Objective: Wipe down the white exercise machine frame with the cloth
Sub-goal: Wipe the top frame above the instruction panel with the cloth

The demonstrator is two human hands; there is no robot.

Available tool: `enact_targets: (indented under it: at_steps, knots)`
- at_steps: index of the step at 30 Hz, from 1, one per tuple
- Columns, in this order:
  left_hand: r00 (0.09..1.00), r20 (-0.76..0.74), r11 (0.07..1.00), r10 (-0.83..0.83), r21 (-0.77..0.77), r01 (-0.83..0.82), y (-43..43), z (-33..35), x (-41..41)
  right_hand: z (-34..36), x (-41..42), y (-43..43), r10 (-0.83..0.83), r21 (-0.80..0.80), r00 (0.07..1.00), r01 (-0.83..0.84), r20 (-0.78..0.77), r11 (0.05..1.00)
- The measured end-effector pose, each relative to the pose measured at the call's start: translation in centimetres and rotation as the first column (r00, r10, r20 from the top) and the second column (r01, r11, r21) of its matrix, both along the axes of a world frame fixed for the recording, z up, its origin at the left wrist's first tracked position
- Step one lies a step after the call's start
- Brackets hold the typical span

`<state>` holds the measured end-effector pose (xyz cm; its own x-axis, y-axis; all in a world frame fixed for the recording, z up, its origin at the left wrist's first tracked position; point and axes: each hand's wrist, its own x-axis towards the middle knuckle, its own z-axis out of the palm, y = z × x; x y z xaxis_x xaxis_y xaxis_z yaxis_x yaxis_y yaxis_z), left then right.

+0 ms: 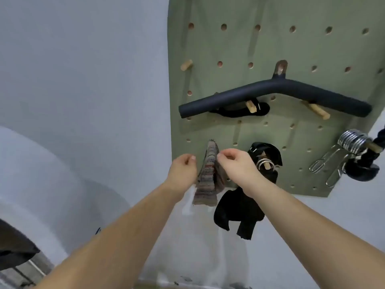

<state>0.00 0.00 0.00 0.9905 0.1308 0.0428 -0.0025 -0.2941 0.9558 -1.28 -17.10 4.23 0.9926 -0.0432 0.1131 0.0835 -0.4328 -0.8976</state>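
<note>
A sage-green pegboard (208,49) studded with wooden pegs (186,64) hangs on a pale grey wall (83,59). A black bent bar (275,90) spans it, with a black strap (239,112) just below its left end. At lower right, metal spring collars (352,140) sit beside a black rope (362,163), and black fabric (239,211) dangles below the board

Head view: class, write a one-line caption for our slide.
Left hand and right hand meet at the striped cloth hanging on the green pegboard, under a black angled bar.

Striped grey-brown cloth (205,180); olive green pegboard (208,49); black pull bar (270,91).
</note>
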Motion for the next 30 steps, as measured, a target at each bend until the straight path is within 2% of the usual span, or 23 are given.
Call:
enact_targets:
  at_steps: [3,5,7,9,12,14,16,19,21,23,26,28,30]
  knots:
    - [0.959,-0.279,0.963,-0.046,-0.268,-0.032,-1.0,-1.3,3.3,-1.3,3.0,-0.2,0.017,0.164,0.986,0.010,-0.167,0.986]
    - [0.930,-0.345,0.898,-0.129,-0.439,-0.039,-1.3,-2.0,4.7,-2.1,4.2,-0.2,0.024,0.270,0.971,0.042,-0.237,0.962]
    - [0.908,-0.345,0.865,-0.239,-0.501,0.038,-1.8,-2.3,5.6,-2.5,5.6,-0.4,0.045,0.359,0.968,0.048,-0.247,0.932]
    - [0.906,-0.306,0.859,-0.292,-0.500,0.108,-2.5,-1.9,5.8,-2.7,6.7,-0.6,0.064,0.372,0.970,0.029,-0.235,0.928]
    - [0.962,-0.244,0.870,-0.124,-0.493,-0.013,-2.2,-0.4,6.0,-2.6,7.2,-0.8,0.108,0.346,0.961,-0.014,-0.255,0.938]
    - [0.986,-0.142,0.895,-0.089,-0.446,0.016,-1.5,1.5,5.8,-2.1,7.0,-1.1,0.100,0.284,0.971,-0.035,-0.218,0.958]
    - [0.998,0.012,0.947,-0.065,-0.316,0.065,-1.2,3.9,5.2,-1.1,6.5,-1.4,0.011,0.206,0.998,0.002,-0.062,0.978]
    - [0.965,0.254,0.997,-0.072,0.011,0.071,-1.6,7.4,3.0,1.3,4.5,-1.7,-0.078,0.097,0.975,0.058,0.210,0.994]
    - [0.922,0.371,0.991,-0.110,0.110,0.073,-1.9,8.8,0.4,3.2,2.8,-1.6,0.009,0.194,0.976,-0.053,0.217,0.980]
    - [0.929,0.342,0.989,-0.141,0.081,0.120,-1.3,8.7,-2.4,4.9,1.1,-0.7,0.154,0.321,0.976,-0.197,0.154,0.927]
    - [0.965,0.133,0.953,-0.226,-0.175,0.247,0.7,7.0,-6.7,5.4,-0.6,1.8,0.300,0.242,0.934,-0.342,0.191,0.908]
    - [0.982,0.094,0.960,-0.164,-0.215,0.181,2.3,6.0,-9.3,4.9,-1.4,4.4,0.384,0.156,0.887,-0.430,0.255,0.889]
    - [0.995,0.102,0.971,0.000,-0.237,0.025,4.1,5.9,-11.6,4.5,-2.0,7.6,0.441,0.106,0.856,-0.481,0.269,0.870]
